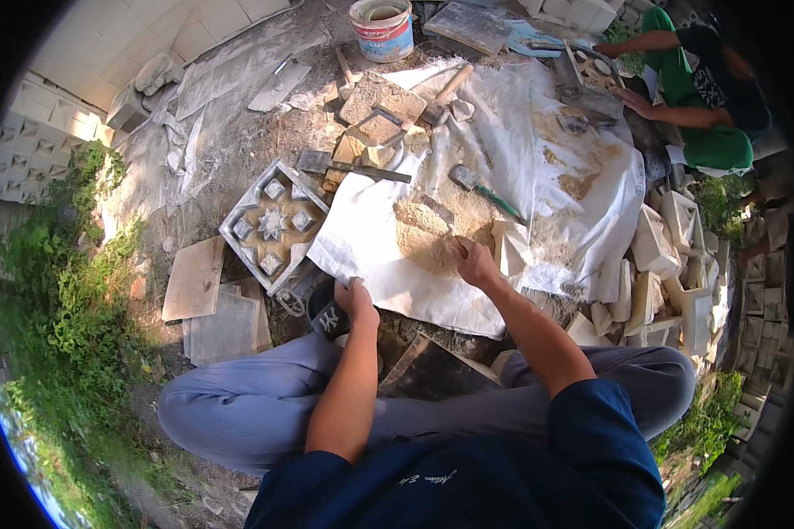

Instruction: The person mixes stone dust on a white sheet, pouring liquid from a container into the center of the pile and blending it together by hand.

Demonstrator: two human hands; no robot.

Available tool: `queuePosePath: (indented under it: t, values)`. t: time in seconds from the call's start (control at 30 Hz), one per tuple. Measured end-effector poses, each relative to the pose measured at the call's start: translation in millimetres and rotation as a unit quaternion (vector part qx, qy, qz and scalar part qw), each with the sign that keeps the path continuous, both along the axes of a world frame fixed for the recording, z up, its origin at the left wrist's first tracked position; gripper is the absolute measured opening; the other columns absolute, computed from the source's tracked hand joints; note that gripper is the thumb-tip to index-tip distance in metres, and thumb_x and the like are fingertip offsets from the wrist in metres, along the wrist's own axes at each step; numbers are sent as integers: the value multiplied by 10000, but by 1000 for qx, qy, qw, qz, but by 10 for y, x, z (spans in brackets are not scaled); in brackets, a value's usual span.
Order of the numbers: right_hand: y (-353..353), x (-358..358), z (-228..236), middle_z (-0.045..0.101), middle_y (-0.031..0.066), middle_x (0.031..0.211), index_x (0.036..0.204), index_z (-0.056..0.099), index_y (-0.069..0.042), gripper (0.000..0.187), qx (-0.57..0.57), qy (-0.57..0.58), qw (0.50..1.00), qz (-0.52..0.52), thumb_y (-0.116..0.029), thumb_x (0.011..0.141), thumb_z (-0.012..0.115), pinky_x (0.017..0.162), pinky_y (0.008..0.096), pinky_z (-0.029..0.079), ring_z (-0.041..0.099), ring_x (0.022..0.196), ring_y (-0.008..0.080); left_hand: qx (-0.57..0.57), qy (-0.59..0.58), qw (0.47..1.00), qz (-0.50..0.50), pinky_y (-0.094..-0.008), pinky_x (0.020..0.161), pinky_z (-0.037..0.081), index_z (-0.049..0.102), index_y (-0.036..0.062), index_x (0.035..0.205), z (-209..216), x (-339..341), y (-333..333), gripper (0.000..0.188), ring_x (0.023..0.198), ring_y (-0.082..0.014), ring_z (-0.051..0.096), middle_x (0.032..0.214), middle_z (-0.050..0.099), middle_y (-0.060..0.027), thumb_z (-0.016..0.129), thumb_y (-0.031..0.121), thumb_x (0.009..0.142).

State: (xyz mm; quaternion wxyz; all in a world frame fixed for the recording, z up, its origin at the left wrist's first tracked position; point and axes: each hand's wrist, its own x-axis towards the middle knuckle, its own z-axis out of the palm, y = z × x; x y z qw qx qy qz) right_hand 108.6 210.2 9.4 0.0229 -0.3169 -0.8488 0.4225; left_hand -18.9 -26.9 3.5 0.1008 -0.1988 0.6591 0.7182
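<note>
A white woven sheet (362, 216) is spread on the ground before me, bearing a heap of pale sandy powder (422, 234). My left hand (358, 301) is closed on the sheet's near left edge. Further right, my right hand (475, 263) is closed with its fingertips down at the powder; whatever they pinch is hidden. A green-handled hammer (492, 198) lies on the sheet beyond that hand. To the left of the sheet rests a square mould (273, 225) with a star-shaped centre and raised blocks. Beside my left hand is a black item with a white emblem (329, 319), perhaps a cap.
Flat slabs (194, 278) lie at left. Beyond the sheet are a wooden-handled mallet (450, 88), a trowel (280, 84) and a bucket (383, 31). Pale cast blocks (666, 238) pile up at right. A co-worker in green trousers (690, 97) handles another mould (591, 75) at far right.
</note>
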Motion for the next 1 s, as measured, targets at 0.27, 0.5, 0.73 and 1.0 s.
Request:
queuePosePath:
  t: [0.27,0.5,0.73,1.0]
  values:
    - [-33,302,136,681,286,950,1348,562,-38,424,117,73,984,-115,-215,963,577,764,539,529,659,859,483,-11,15,999,46,-371,841,512,587,-133,1152,-179,-36,67,357,951,-277,653,1116,667,-198,488,-24,827]
    - [-121,349,-131,659,213,813,1206,579,16,300,90,58,975,-194,-181,983,542,729,466,526,663,790,425,-1,16,997,71,-376,806,516,587,-153,1126,-10,19,237,348,893,-288,657,1045,671,-216,473,-19,825]
    - [-263,478,-129,691,144,819,1182,656,-5,317,21,75,991,-110,-239,970,629,680,372,532,694,752,240,-21,13,999,46,-363,804,507,600,-141,1094,30,69,303,318,893,-263,644,1031,673,-198,487,-23,822]
    - [85,90,364,710,228,965,1337,621,-173,418,138,63,987,-57,-256,928,647,754,492,551,684,875,432,-57,34,996,64,-355,807,506,615,-129,1094,-119,-35,-13,321,876,-254,647,1011,680,-169,503,-26,811]
